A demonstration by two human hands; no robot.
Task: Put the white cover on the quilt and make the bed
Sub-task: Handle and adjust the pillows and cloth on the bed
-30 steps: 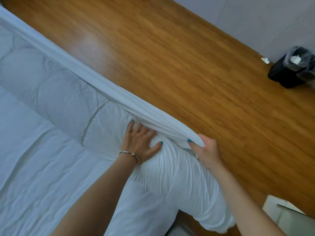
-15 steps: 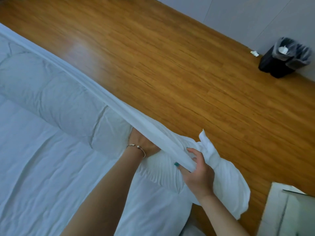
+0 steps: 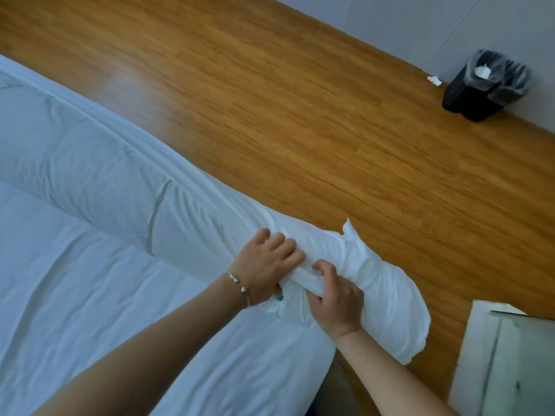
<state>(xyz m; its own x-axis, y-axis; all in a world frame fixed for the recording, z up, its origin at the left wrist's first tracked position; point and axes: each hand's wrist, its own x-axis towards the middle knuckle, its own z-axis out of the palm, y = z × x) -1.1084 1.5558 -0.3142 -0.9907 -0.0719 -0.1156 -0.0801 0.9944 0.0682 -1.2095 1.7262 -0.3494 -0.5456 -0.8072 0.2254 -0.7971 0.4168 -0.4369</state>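
Note:
The padded white quilt lies as a long roll along the bed's right edge. The white cover is pulled over the quilt's near corner, and its loose end hangs off the bed over the floor. My left hand, a bracelet at the wrist, grips bunched cover and quilt from above, thumb tucked under the fabric. Just to its right, my right hand clutches a rolled fold of the cover, fingers curled round it. The two hands sit almost touching at the bed's near right corner.
The bed with its white sheet fills the lower left. Wooden floor runs beside it. A black bin with a liner stands by the wall, a crumpled tissue next to it. A pale box sits at lower right.
My right hand has pulled the cover edge down over the quilt corner and now clutches it beside my left hand, which came out from under the cover and grips on top.

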